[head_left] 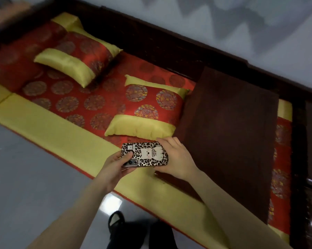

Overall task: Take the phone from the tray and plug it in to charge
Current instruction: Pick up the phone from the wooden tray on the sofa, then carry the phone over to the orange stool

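Observation:
A phone (148, 155) in a leopard-print case with a white cartoon figure lies flat between my two hands, back side up, its camera lenses at the lower left. My left hand (113, 166) grips the phone's left end, thumb on the case near the lenses. My right hand (176, 157) holds the right end, fingers curled round its edge. The phone hovers over the yellow front border of a red and yellow seat cushion (61, 133). No charger or cable is in view.
A dark wooden tray-like table (232, 132) sits on the bench to the right of my hands. Two red and yellow pillows (148, 108) (76, 56) lie on the cushion. The dark wooden bench back (169, 44) runs behind. Grey floor and my dark shoes (115, 223) are below.

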